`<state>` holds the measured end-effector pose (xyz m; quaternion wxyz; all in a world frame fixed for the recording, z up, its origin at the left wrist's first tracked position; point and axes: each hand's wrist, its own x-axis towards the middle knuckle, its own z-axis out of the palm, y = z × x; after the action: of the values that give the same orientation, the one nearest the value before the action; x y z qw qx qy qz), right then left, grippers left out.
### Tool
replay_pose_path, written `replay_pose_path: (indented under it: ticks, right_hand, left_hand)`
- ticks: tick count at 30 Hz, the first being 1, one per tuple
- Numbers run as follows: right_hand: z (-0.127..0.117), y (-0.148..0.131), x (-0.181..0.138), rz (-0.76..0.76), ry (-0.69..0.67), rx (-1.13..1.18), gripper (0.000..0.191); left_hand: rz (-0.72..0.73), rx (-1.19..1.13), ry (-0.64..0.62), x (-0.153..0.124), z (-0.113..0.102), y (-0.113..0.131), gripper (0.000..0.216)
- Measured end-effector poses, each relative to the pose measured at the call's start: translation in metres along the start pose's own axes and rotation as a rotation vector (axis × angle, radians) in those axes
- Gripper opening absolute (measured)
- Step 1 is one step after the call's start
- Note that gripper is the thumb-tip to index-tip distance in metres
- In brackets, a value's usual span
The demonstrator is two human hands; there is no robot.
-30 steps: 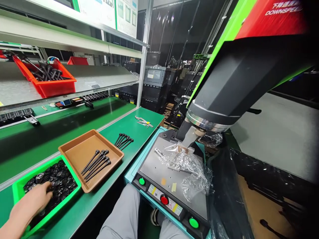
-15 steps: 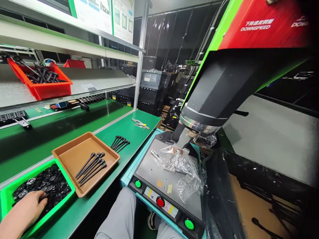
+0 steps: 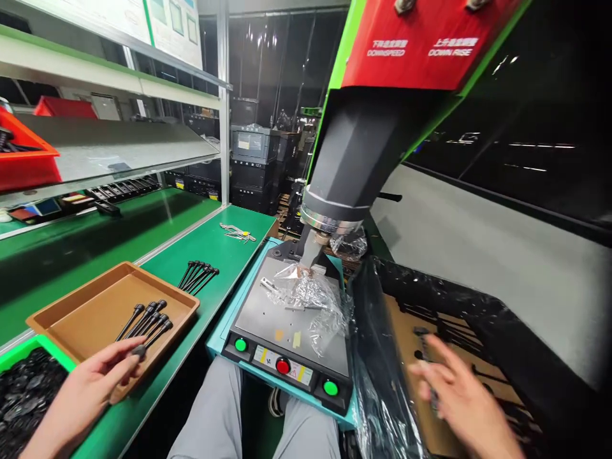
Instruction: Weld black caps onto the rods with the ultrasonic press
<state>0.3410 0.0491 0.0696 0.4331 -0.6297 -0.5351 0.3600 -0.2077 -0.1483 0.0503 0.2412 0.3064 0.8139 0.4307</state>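
Note:
My left hand [image 3: 93, 389] is closed in a pinch over the near edge of the brown tray [image 3: 191, 307]. Between its thumb and fingers is a small black plastic part [image 3: 139, 350]. Several black rods with thick heads [image 3: 148, 319] lie in that tray, just beyond the fingertips. Beside it stands a green bin [image 3: 64, 352] full of small black plastic pieces [image 3: 33, 389]. On the right, my right hand [image 3: 461, 392] is over an open carton [image 3: 399, 319] with black rods inside. Motion blurs its fingers, and dark shapes show around them, so a hold cannot be made out.
A press machine [image 3: 354, 153] stands ahead, its metal bed [image 3: 258, 319] partly under clear plastic film [image 3: 315, 299]. Green buttons and a red button [image 3: 283, 364] line its front. More black rods [image 3: 198, 277] and a metal tool [image 3: 236, 233] lie on the green bench [image 3: 210, 239].
My left hand has come out of the green bin, moving right to the brown tray with a small black part. My right hand has entered view over the carton. The view has turned right.

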Motion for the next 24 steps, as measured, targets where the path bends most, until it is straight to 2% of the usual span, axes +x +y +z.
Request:
replay_pose_path:
  ticks: [2,4,7,10,13,19,24]
  right_hand:
    - [0.036,-0.012,-0.029,0.009,-0.158,0.136,0.058]
    - [0.076,-0.020,-0.054,-0.004,-0.310,0.304,0.049]
    - [0.124,-0.021,-0.077,-0.025,-0.515,0.470,0.035]
    - [0.152,-0.016,-0.089,-0.014,-0.617,0.558,0.029]
    - [0.167,-0.011,-0.101,-0.002,-0.651,0.572,0.034]
    - [0.188,-0.002,-0.120,-0.022,-0.699,0.512,0.042]
    - [0.191,-0.004,-0.118,-0.152,-0.649,0.359,0.038]
  left_hand:
    - [0.034,-0.213,-0.228,-0.004,0.036,0.029,0.073]
    - [0.089,-0.324,-0.397,-0.009,0.072,0.050,0.068]
    - [0.150,-0.382,-0.592,-0.019,0.117,0.068,0.053]
    - [0.189,-0.398,-0.740,-0.027,0.145,0.076,0.045]
    - [0.204,-0.441,-0.776,-0.029,0.156,0.083,0.048]
    - [0.247,-0.456,-0.675,-0.026,0.160,0.087,0.045]
    - [0.292,-0.424,-0.774,-0.027,0.164,0.079,0.039]
